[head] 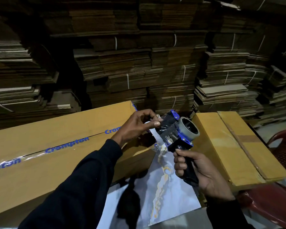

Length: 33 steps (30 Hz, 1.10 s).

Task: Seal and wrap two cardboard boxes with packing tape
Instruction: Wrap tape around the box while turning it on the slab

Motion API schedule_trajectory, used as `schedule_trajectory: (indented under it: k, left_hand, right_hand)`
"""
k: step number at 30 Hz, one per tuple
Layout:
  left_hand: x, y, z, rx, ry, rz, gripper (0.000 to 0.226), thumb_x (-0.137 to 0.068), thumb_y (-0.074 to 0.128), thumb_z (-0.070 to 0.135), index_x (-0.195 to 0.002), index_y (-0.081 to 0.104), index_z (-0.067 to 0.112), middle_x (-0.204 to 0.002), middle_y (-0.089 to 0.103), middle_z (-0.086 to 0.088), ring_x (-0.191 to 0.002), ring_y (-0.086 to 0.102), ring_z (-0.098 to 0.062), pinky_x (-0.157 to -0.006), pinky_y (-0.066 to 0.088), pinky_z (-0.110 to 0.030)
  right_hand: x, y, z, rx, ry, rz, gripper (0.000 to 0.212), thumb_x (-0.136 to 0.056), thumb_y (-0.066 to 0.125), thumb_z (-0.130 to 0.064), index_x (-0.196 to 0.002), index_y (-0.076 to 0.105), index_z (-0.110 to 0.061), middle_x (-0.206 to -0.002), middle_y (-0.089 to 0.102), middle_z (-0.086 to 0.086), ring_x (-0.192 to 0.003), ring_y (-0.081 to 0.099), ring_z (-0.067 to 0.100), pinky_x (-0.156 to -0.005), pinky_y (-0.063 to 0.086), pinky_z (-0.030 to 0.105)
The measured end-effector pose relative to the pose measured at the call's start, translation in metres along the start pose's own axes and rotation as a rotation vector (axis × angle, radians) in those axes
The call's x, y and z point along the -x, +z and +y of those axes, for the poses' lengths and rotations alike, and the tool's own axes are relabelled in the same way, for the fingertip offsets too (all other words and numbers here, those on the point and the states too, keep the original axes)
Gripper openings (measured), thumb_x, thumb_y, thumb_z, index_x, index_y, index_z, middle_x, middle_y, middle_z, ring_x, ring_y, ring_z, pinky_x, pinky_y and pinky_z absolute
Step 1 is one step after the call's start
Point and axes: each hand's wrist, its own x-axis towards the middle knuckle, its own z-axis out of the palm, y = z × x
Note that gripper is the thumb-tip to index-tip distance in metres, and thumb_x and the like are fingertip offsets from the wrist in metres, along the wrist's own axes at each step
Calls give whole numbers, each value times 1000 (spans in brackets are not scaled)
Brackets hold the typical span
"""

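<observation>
A blue and black tape dispenser [178, 131] with a roll of clear tape is held up between two cardboard boxes. My right hand [196, 169] grips its black handle from below. My left hand [139, 124] pinches the loose end of the tape at the dispenser's front. A long box [48, 146] printed "Crompton" lies on the left, with clear tape along its top seam. A smaller plain box [229, 146] sits on the right, a brown strip across its lid.
Tall stacks of flattened cardboard [139, 63] fill the whole background. A pale marbled surface [155, 187] shows between the boxes. A red plastic chair [281, 146] stands at the right edge.
</observation>
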Motion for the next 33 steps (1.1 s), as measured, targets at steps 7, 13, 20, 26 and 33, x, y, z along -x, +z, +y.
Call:
schedule_trajectory:
  k: [7,13,20,26,33]
  left_hand:
    - [-4,-23,7,-8,-3,-88,17,-97,72,3,-102,63,-11,-94,71,5,-95,71,-11,-80,56,-30]
    - [-9,-25,8,-225,32,18,12,-90,83,21,-92,72,16,-91,72,3,-89,68,-18,-80,55,-39]
    - [-12,-41,1,-148,42,44,15,-89,84,20,-90,69,17,-86,65,4,-83,62,-12,-78,50,-32]
    - [-20,-54,1,-64,41,-12,20,-87,85,12,-93,69,3,-87,68,1,-83,63,-13,-78,51,-31]
    - [-42,-73,-7,92,-86,-170,17,-86,75,-13,-93,63,-3,-76,60,-3,-67,56,-7,-61,47,-19]
  right_hand:
    - [-4,-1,1,-134,75,-210,47,-51,98,5,-84,65,1,-60,46,2,-42,45,15,-39,44,32]
    - [-6,11,-4,-137,18,-184,52,-44,100,4,-82,65,1,-59,47,2,-41,45,14,-38,44,31]
    - [-3,25,-6,-95,-22,-165,55,-40,102,1,-82,65,1,-59,45,2,-40,44,14,-37,43,31]
    - [-3,29,-12,-83,-21,-168,59,-41,103,0,-86,64,0,-62,45,1,-42,45,13,-38,43,30]
    - [-1,29,-35,-64,23,-229,60,-46,104,-1,-92,65,2,-66,47,3,-45,48,14,-41,46,30]
